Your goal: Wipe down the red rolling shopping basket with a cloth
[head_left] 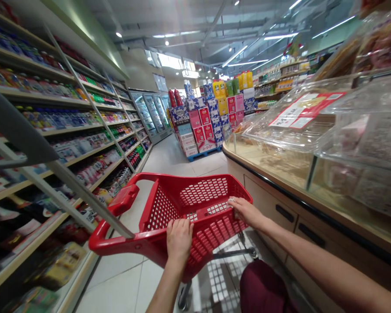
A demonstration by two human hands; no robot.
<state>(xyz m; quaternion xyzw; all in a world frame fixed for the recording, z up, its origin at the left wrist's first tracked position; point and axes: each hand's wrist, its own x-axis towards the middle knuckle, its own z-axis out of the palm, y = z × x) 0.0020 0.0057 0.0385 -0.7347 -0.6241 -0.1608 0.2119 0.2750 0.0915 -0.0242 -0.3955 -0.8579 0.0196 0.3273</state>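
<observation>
A red plastic shopping cart stands sideways before me, its basket holding nothing that I can see. My left hand is closed over the near rim at about the middle of the cart. Farther right, my right hand grips the same rim close to the corner, thumb side toward the basket. The fingertips of both hands are partly hidden behind the rim. At the cart's left end is its red handle, which neither hand touches.
Drink shelves line the left side. To the right runs a glass-fronted counter topped with clear food boxes. Ahead stand stacked cartons on a blue pallet, with glass-door coolers beyond. A grey-handled metal frame juts in from the left.
</observation>
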